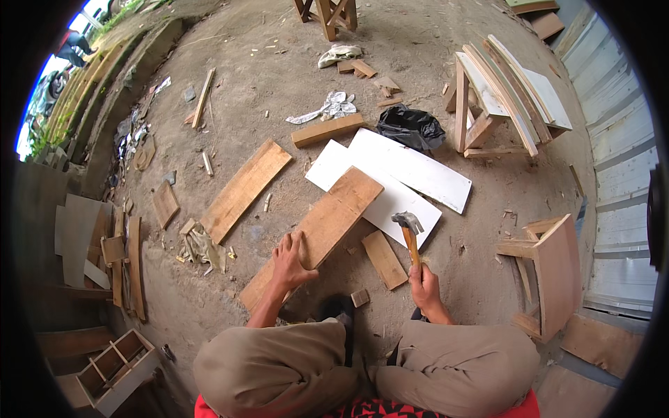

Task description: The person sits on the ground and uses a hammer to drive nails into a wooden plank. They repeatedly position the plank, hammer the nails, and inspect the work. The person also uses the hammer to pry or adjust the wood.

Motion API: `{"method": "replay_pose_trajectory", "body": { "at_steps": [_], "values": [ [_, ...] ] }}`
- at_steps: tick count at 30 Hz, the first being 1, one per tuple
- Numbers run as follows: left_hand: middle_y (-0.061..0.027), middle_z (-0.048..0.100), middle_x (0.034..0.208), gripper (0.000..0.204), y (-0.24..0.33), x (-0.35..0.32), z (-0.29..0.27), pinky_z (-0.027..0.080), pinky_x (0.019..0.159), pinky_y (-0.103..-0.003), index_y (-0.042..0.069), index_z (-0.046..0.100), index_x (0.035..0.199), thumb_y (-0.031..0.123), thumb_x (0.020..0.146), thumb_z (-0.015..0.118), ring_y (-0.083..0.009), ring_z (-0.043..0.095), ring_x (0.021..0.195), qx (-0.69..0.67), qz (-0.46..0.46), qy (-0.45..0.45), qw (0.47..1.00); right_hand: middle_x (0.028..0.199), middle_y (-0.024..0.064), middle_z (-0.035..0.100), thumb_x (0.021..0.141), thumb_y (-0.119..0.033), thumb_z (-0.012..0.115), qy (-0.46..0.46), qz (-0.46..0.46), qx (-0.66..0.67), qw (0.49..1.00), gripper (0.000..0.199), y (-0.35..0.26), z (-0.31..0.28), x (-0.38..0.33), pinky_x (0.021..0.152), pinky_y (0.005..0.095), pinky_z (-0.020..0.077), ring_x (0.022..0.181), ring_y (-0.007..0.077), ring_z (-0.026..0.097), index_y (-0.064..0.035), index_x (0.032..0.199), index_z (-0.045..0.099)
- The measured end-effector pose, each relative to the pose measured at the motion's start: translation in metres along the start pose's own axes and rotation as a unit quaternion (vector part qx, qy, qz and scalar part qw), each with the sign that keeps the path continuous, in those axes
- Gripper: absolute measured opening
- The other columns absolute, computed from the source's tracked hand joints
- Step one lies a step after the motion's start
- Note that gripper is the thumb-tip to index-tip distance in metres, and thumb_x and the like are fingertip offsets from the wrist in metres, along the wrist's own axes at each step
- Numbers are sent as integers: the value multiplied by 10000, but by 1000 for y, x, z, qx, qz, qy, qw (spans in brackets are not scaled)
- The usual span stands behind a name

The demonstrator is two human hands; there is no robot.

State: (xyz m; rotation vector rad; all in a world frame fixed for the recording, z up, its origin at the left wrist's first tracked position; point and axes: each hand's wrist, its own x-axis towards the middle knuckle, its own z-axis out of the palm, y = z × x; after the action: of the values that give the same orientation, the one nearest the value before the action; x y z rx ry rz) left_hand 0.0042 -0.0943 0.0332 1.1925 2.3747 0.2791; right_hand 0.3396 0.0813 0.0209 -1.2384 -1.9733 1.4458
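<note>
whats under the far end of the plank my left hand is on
The far end of the plank lies on a white board, which partly overlaps a second white board. The left hand presses its near end. What lies beneath the plank's middle is covered.

Brown plank (315, 235), white boards (411, 171), black bag (411, 127), orange-handled hammer (411, 240), khaki trousers (279, 373).

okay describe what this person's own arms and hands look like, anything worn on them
Both forearms are bare, with no sleeves reaching them. The left hand and right hand wear no gloves, and no watch, ring or band shows. Lower down, khaki trousers cover the bent knees.
</note>
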Motion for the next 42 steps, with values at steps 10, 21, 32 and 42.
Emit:
{"method": "replay_pose_trajectory", "body": {
  "at_steps": [10,21,32,42],
  "values": [
    [-319,137,1608,1164,5,-24,30,69,1176,-676,76,213,1571,439,656,834,-437,86,1527,19,21,9,1000,643,179,567,991,-354,590,-49,-46,-46,997,383,-37,4,16,564,410,466,602,280,630,16,897,566],
    [-212,268,1614,747,49,-12,-92,53,1186,-685,79,412,1503,465,893,605,-343,147,1538,181,171,-100,963,677,177,624,935,-335,664,-168,-157,-51,972,371,-60,13,87,603,399,478,631,280,642,25,863,615],
    [-176,694,1135,412,53,48,-238,525,920,-464,35,625,1167,320,874,675,-346,650,1114,343,69,-210,913,606,11,483,989,-465,600,-385,83,15,919,461,-111,32,167,417,315,420,468,131,498,-47,806,532],
    [-145,666,1227,511,144,90,-150,502,915,-558,56,611,1245,428,899,664,-335,623,1171,295,171,-311,887,640,-28,403,1039,-367,556,-357,286,128,880,339,-121,-1,113,415,264,339,478,78,378,-112,870,408]
  ]
}}
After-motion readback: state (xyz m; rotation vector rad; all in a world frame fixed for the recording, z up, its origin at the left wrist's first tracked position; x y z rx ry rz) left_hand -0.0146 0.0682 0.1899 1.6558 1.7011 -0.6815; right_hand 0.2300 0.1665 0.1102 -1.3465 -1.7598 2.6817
